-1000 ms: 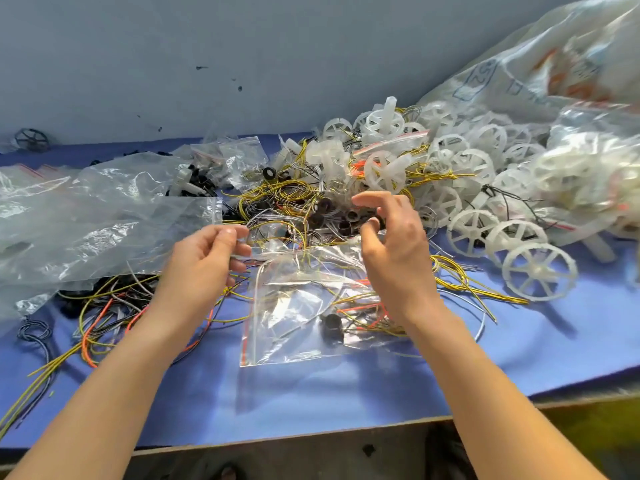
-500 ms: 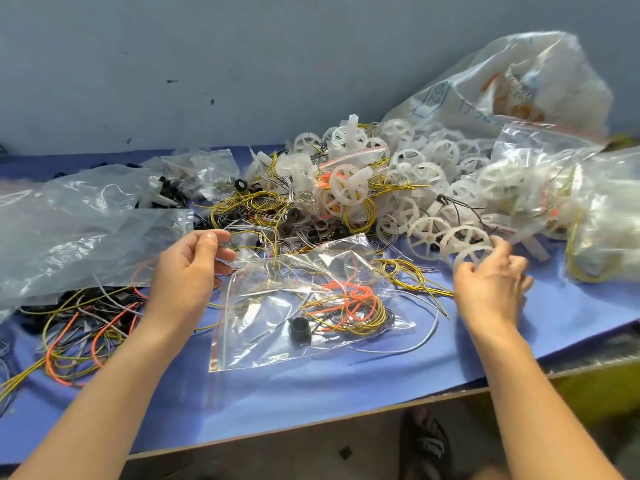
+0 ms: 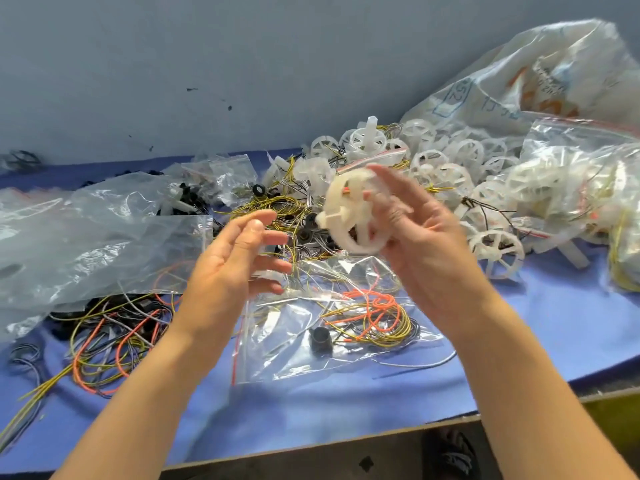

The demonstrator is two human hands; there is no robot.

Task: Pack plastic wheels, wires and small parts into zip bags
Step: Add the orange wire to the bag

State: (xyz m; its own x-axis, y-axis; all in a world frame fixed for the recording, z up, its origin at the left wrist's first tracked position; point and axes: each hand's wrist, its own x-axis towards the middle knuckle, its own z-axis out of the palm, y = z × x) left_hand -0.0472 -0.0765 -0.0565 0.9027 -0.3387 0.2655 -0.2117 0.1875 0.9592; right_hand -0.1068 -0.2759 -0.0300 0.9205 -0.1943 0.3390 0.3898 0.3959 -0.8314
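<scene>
Since leaving the pile (image 3: 450, 174), a wheel (image 3: 349, 216) nears bagging.
Right hand (image 3: 422, 237) grips it over the zip bag (image 3: 311, 327) by the table's (image 3: 519, 358) front edge; left hand (image 3: 235, 258) hangs released.

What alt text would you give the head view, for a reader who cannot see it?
The right hand holds a white wheel above a zip bag of wires on a blue table; the open left hand hovers beside it. More wheels lie piled behind.
</scene>
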